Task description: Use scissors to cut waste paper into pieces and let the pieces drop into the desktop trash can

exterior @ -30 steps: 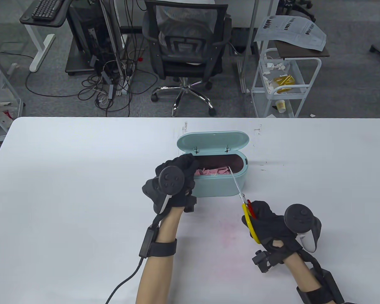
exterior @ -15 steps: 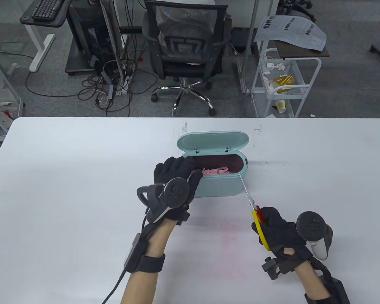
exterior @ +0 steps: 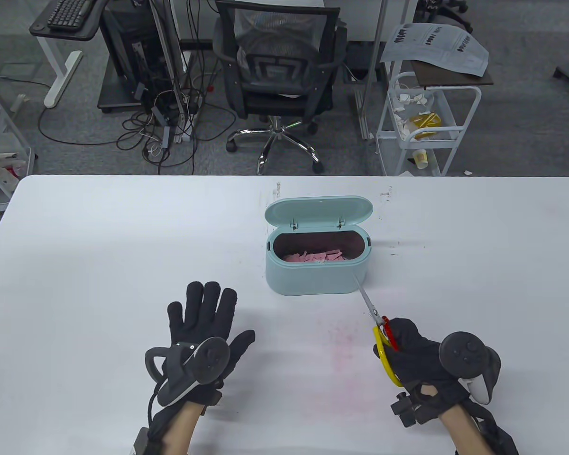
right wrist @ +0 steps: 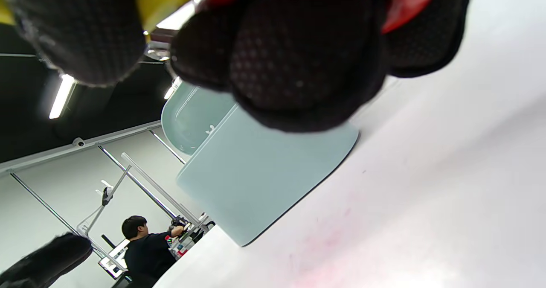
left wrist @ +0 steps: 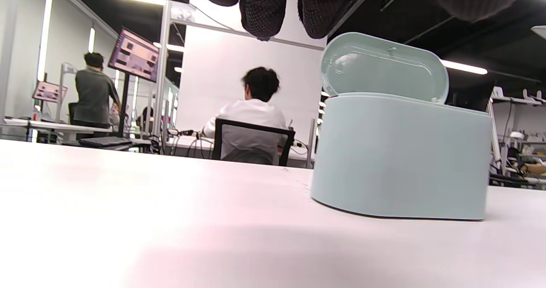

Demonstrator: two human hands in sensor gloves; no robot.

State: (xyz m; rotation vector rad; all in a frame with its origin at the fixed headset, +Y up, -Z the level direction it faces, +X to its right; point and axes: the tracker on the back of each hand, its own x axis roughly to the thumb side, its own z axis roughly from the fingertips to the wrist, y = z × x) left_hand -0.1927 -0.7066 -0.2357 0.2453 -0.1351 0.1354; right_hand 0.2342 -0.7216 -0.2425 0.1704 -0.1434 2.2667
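My right hand (exterior: 410, 348) grips the stiff scissors (exterior: 378, 321) by their loops, blades together near the open trash can (exterior: 316, 275) of light pink scraps (exterior: 315, 257), while my left hand (exterior: 204, 332) lies flat, empty, on the counter (exterior: 99, 265).

Pale teal trash can (exterior: 315, 279) ahead of the hands, with pink paper pieces (exterior: 315, 257) inside; scissors (exterior: 381, 332) with yellow and red handles in the black-gloved right hand (exterior: 415, 353); black-gloved left hand (exterior: 201, 327); white table (exterior: 99, 265)
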